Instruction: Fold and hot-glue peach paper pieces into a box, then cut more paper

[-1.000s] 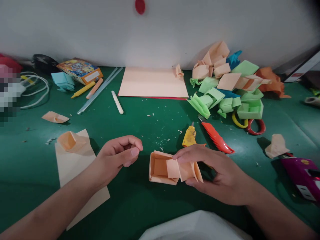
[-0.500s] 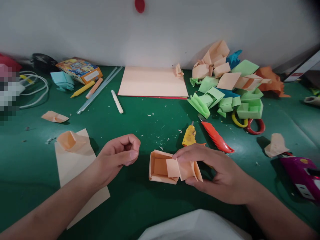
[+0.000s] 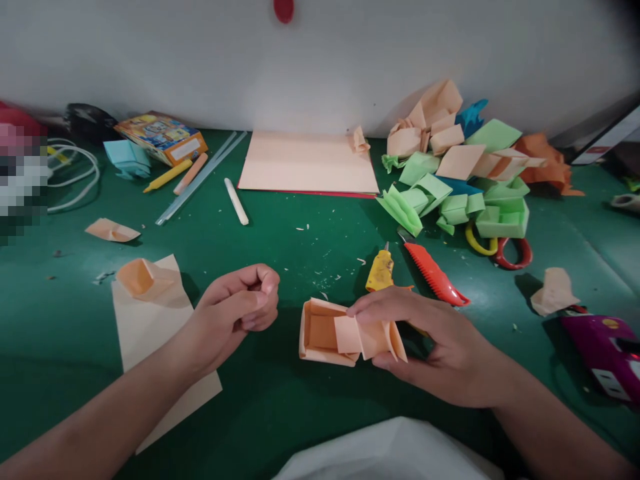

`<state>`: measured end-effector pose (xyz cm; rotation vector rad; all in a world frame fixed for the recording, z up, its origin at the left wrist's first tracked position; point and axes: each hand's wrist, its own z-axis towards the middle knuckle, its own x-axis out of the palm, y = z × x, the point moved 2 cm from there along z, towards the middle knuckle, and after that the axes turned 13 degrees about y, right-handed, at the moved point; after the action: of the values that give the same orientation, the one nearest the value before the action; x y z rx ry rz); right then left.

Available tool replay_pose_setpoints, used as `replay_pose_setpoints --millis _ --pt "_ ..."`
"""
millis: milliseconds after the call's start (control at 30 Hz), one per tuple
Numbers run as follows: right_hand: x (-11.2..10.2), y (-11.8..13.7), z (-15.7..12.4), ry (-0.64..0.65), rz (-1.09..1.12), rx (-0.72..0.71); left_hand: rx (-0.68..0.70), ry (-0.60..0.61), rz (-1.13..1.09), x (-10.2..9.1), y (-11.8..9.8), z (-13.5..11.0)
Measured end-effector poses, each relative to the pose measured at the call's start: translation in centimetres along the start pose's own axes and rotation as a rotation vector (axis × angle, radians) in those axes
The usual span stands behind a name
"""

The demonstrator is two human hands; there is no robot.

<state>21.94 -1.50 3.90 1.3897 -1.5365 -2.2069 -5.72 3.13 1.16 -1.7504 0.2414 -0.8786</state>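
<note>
An orange folded-paper box point(image 3: 327, 331) with open compartments is pinched at its right end by my right hand point(image 3: 425, 340). The thumb lies below and the fingers above. A loose paper flap crosses the box's middle. My left hand point(image 3: 245, 300) is curled closed to the left of the box, apart from it, with nothing visible in it. Under the left forearm lies an orange paper sheet point(image 3: 150, 327), with a small folded paper piece point(image 3: 143, 279) on its upper end. Just beyond my right hand, a yellow glue gun point(image 3: 380, 270) is partly hidden.
A red utility knife point(image 3: 435, 272) has its blade exposed beside scissors point(image 3: 514, 253). Green and orange paper pieces point(image 3: 455, 207) pile up behind. Stacked sheets point(image 3: 307, 163), a white stick point(image 3: 236, 201) and a colourful box point(image 3: 163, 137) lie farther back. A purple power strip point(image 3: 597, 347) is at right.
My left hand's fingers have curled in more tightly, the thumb moving along them. My right hand and the paper box stay nearly still. The view has shifted slightly.
</note>
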Motion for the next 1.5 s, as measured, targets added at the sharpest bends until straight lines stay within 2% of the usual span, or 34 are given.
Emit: replay_pose_setpoints --millis 200,367,467,833,967,1500 --pt "0.0 0.0 0.0 0.014 0.002 -0.003 0.001 -0.077 0.002 -0.1 -0.3 0.0" --pt "0.1 -0.1 0.0 0.015 -0.004 0.004 0.015 -0.065 0.033 -0.1 -0.4 0.0" --pt "0.1 0.0 -0.1 0.016 -0.007 0.005 0.012 -0.071 0.083 -0.1 -0.3 0.1" --pt "0.0 -0.1 0.1 0.011 -0.010 0.008 -0.002 -0.214 0.311 -1.3 0.5 -0.3" --pt "0.0 -0.1 0.0 0.008 -0.011 0.002 0.014 -0.250 0.253 -1.3 0.4 -0.2" --pt "0.1 -0.2 0.0 0.004 0.002 -0.010 0.051 -0.171 0.047 -0.2 -0.4 0.0"
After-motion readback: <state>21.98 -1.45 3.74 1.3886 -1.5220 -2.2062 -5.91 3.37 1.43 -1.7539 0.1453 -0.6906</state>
